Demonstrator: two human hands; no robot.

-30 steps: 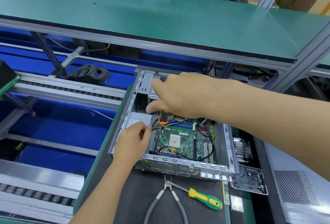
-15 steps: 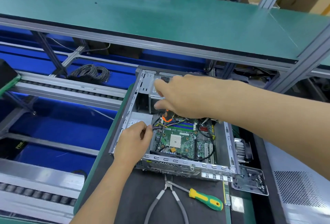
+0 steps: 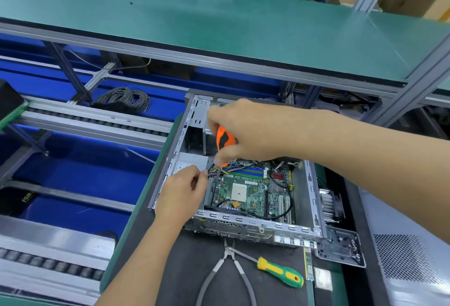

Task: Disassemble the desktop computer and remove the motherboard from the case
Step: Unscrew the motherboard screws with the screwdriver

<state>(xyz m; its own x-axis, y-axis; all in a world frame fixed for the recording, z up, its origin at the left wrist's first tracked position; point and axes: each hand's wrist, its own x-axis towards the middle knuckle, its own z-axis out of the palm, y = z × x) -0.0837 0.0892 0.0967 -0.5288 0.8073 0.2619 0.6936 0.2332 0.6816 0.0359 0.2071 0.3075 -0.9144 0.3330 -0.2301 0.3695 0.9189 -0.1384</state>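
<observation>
- motherboard (image 3: 246, 190) still seated flat in floor of open case (image 3: 246, 220); bare CPU socket visible mid-board, cooler already off
- case lies on its side on dark mat of tabletop (image 3: 185, 264), near front edge
- bundle of coloured wires (image 3: 239, 165) crosses top edge of board, plugged in near RAM slots
- right hand (image 3: 253, 132) grips orange screwdriver (image 3: 225, 138), fingers curled round handle; shaft points down to board's upper left corner, tip hidden by wires
- left hand (image 3: 181, 192) at case's left wall beside grey power supply (image 3: 191, 163); fingertips pinch the wires where they leave the supply, exact hold hard to tell
- step in hand, judged: undoing a board mounting screw at upper left while wires are held aside
- next move calls for: keep driver upright on the screw, lift screw clear so it does not drop under the board, then unplug the power connector before lifting
- black cable (image 3: 288, 198) loops over board's right side, also needs clearing
- outward: pliers (image 3: 227, 274) and green-yellow screwdriver (image 3: 280, 272) on mat in front of case
- heatsink (image 3: 328, 202) and perforated side panel (image 3: 411, 262) to right of case
- RAM stick (image 3: 308, 266) lies beside the green-yellow screwdriver
</observation>
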